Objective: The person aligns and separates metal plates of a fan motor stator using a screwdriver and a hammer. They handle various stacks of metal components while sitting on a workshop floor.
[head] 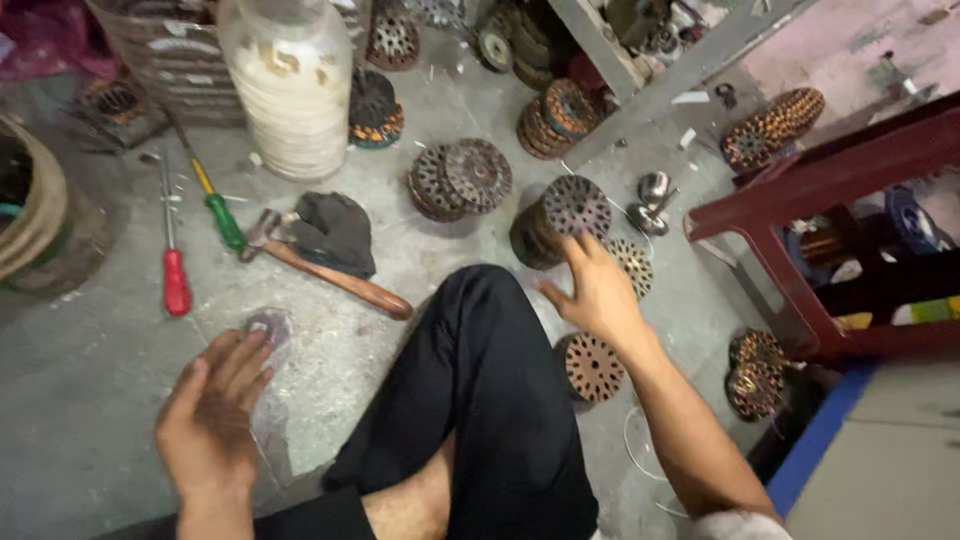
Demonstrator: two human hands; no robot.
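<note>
My right hand [598,290] stretches out over the concrete floor, fingers spread, its fingertips touching a dark round slotted motor core [560,215] that lies tilted on its side. A flat rusty core [595,367] rests just below that wrist. My left hand [213,415] hovers open above the floor at lower left, holding nothing, close to a small pale smudge. My bent leg in black trousers [480,390] lies between the two hands.
A wooden-handled hammer [330,272], a green-handled screwdriver [222,215] and a red-handled screwdriver [176,275] lie on the floor by a black rag [335,230]. More motor cores [460,178] are scattered around. A white plastic jar [290,85] stands behind; a dark red stool [800,215] is at right.
</note>
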